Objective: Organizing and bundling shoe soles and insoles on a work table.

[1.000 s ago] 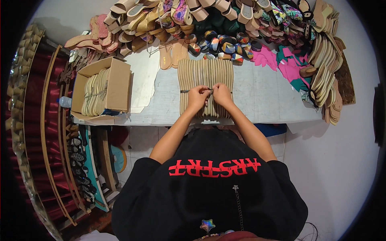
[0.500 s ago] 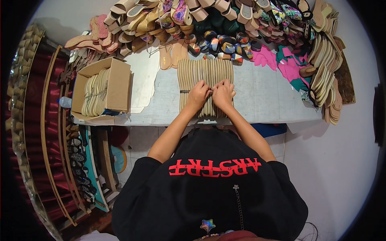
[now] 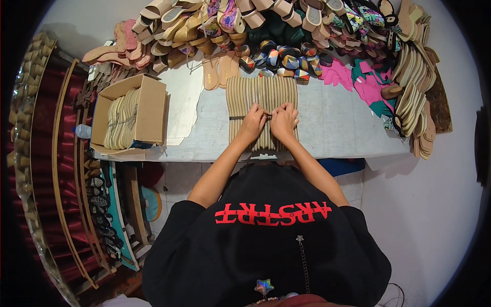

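Note:
A wide bundle of beige shoe soles point(image 3: 262, 91) stands on edge on the table in front of me, packed side by side. A thin dark tie point(image 3: 236, 117) runs across it and shows at the left side. My left hand point(image 3: 252, 124) rests over the middle of the bundle, its fingertips pinched on the tie. Close beside it, my right hand point(image 3: 284, 123) is closed too, pinching the tie with bent fingers. The two hands' fingertips nearly meet, and they partly hide the tie between them.
At the left, an open cardboard box point(image 3: 156, 115) holds another tied bundle of soles point(image 3: 121, 118). Tan insoles point(image 3: 220, 70) and multicoloured shoes point(image 3: 286, 60) lie behind my bundle. Pink fabric pieces point(image 3: 371, 92) and stacked soles point(image 3: 413, 77) crowd the right side. Piled sandals point(image 3: 197, 25) line the back.
Both hands stay at the same spot on the bundle. Only the fingers have shifted slightly around the tie.

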A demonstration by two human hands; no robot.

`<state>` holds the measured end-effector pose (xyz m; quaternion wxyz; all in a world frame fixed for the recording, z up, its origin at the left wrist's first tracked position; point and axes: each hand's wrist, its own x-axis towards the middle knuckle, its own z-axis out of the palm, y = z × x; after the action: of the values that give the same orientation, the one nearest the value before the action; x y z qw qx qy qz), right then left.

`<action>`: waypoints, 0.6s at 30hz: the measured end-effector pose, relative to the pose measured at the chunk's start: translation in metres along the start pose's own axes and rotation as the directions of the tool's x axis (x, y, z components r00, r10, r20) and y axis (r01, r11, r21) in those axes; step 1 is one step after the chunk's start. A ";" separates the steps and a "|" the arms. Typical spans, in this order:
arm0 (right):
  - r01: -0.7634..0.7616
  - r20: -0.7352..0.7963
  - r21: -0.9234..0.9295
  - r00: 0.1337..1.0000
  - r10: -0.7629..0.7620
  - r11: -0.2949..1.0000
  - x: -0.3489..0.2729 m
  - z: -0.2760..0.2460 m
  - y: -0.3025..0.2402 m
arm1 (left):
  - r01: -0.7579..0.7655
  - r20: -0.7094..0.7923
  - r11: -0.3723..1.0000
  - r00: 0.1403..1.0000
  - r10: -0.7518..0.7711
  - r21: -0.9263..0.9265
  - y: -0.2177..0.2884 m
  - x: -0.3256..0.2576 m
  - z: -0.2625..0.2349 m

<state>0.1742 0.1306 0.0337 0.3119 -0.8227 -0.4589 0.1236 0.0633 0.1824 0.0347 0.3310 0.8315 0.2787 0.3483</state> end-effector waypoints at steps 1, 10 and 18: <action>-0.001 0.001 0.001 1.000 0.001 1.000 0.000 0.000 0.000 | -0.017 0.013 1.000 1.000 0.017 0.004 -0.001 0.001 -0.001; -0.002 0.002 0.002 1.000 0.002 1.000 0.001 0.000 0.001 | -0.066 0.013 0.997 0.998 0.067 -0.032 -0.010 0.003 -0.001; -0.010 0.014 0.011 1.000 0.010 1.000 0.001 -0.004 -0.002 | -0.072 0.038 0.996 0.997 0.074 -0.055 -0.012 0.006 -0.005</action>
<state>0.1752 0.1309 0.0381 0.3126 -0.8225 -0.4561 0.1333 0.0605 0.1957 0.0310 0.3458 0.8387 0.2319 0.3511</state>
